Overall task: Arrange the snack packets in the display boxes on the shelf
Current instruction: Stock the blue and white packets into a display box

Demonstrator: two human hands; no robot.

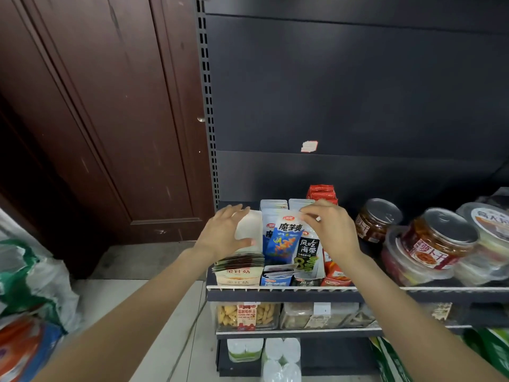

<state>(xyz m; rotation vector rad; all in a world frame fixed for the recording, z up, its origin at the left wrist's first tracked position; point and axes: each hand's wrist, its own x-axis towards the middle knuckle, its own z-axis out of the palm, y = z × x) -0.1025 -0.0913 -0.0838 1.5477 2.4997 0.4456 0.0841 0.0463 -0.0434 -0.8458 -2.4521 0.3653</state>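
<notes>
A tall dark grey metal shelving unit (358,92) fills everything from twelve o'clock round to three, and a dark red-brown wooden door (96,119) takes up the side from nine to eleven. At about eight o'clock, on the floor, lies a big woven sack printed in white, green and orange (24,299). Over at three o'clock, on the same shelf board (440,295) as the snacks, stand clear round plastic tubs of red pickles (429,244), crowded against one another.

Just below the middle, four open cardboard display boxes sit side by side along the shelf's front rail. The cream-coloured box (238,277) at the left end holds a fanned stack of flat packets. Right of it stands the blue box (276,278), then the black box (307,279), then the red box (337,277) at the right end.

The left hand (224,234) grips a pale, translucent white packet (249,228) above the cream box, fingers spread over its far edge and thumb across its lower front. The right hand (332,230) pinches the top edge of a blue-and-white snack packet (285,238), which stands upright, tilted a little, over the blue box. Just right of it, touching, stands a black-and-white packet (308,252) in the black box.
</notes>
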